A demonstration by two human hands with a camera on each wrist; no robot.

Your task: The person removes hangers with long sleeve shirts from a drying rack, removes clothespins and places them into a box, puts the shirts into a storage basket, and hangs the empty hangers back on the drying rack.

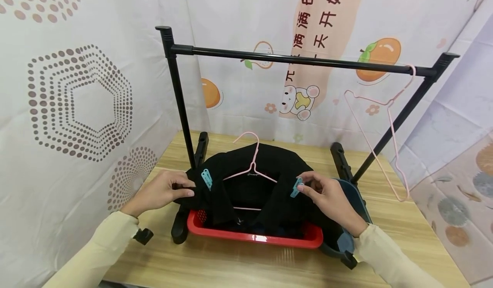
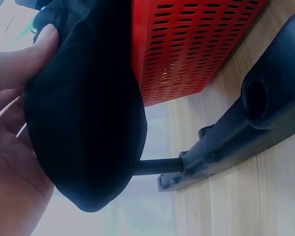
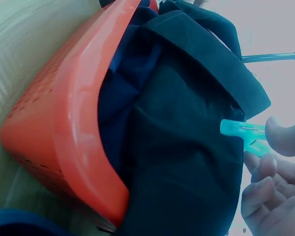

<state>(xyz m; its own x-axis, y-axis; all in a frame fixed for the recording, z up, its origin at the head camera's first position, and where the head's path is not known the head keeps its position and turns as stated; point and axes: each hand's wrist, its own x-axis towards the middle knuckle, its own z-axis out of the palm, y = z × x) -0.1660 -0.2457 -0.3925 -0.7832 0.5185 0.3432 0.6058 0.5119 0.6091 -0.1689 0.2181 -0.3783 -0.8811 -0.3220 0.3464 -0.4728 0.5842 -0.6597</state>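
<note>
A black garment (image 1: 283,159) with a collar lies on a pink hanger (image 1: 254,165) across the red basket (image 1: 254,237). My left hand (image 1: 166,190) grips its cloth at the left shoulder; the left wrist view shows the thumb on the black fabric and the other fingers partly hidden behind it. Close by, a light blue clothespin (image 1: 207,179) sits on that shoulder. At the right shoulder, my right hand (image 1: 327,196) pinches a second clothespin (image 3: 243,130) between thumb and fingers, its tip overlapping the cloth in the right wrist view.
A black rack's crossbar (image 1: 300,60) spans above the garment, its feet standing on the wooden table (image 1: 215,264). Another pink hanger (image 1: 390,103) hangs bare at the bar's right end. Beside the red basket, a dark blue tub (image 1: 352,194) stands partly under my right arm.
</note>
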